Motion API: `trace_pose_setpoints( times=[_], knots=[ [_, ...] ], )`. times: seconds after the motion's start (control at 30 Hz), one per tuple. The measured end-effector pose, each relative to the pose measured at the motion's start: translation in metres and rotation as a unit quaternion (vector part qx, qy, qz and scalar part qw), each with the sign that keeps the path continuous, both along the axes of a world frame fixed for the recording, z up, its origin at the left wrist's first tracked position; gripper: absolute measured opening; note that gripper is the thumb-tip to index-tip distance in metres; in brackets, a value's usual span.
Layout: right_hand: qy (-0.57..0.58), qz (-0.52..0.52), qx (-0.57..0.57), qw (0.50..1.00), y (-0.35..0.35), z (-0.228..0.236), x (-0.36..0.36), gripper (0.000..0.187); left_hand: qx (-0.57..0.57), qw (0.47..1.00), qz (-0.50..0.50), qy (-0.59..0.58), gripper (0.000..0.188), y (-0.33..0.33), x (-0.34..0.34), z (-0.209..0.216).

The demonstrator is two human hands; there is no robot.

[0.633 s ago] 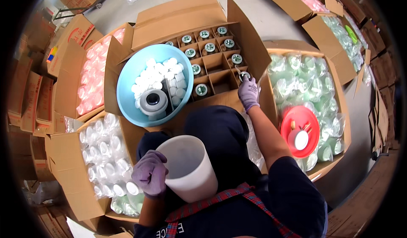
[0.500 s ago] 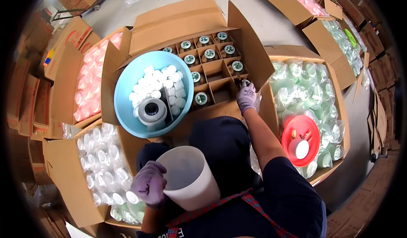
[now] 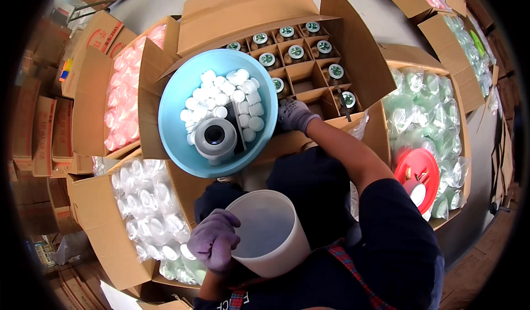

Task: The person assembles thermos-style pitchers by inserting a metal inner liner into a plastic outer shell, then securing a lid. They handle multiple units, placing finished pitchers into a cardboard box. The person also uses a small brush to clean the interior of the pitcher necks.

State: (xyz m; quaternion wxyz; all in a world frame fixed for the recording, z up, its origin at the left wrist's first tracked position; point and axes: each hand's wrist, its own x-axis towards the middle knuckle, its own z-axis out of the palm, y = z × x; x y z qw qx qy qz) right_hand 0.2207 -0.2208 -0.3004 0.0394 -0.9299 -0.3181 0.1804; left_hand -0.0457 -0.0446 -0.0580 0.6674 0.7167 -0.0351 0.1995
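My right hand [image 3: 297, 116], in a pale purple glove, reaches into a divided cardboard box [image 3: 248, 0]. Its fingers are curled over the front compartment beside the light blue basin [image 3: 165, 138], closed round a jar that the hand hides. Other jars with green-and-white lids stand upright in the box, including a jar [image 3: 347, 99] at the front right corner. One or two middle compartments show no jar. My left hand [image 3: 216, 239], in a purple glove, is closed at the rim of a white bucket [image 3: 284, 255] tilted on my lap.
The basin holds small white capped containers [image 3: 221, 97] and a grey round device [image 3: 214, 136]. Boxes of bagged pink [image 3: 130, 83], white [image 3: 146, 199] and green [image 3: 422, 111] items surround me. A red bowl [image 3: 433, 169] with a white cup sits on the right box.
My right hand has moved left from the box's front right corner to the front compartment by the basin. A jar lid now shows at that corner. The view has shifted.
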Motion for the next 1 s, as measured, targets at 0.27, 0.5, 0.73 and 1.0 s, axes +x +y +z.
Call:
trace_pose_setpoints(
  times=[0.27,0.5,0.73,1.0],
  knots=[
    [-0.218,-0.059,0.171,0.959,-0.063,0.208,-0.058,0.056,0.007,0.996,0.085,0.017,0.064,0.032,0.014,0.01],
    [-0.296,0.031,0.383,0.874,-0.047,0.327,-0.138,0.069,0.35,0.913,-0.139,-0.155,0.122,-0.027,0.1,0.058],
    [-0.006,-0.107,0.714,0.691,-0.063,0.254,-0.162,0.125,-0.051,0.998,-0.039,0.008,0.079,0.0,0.081,0.069],
    [0.311,-0.172,0.753,0.554,-0.074,0.249,-0.171,0.074,0.064,0.99,-0.101,0.078,0.084,0.052,-0.043,0.065]
  ],
)
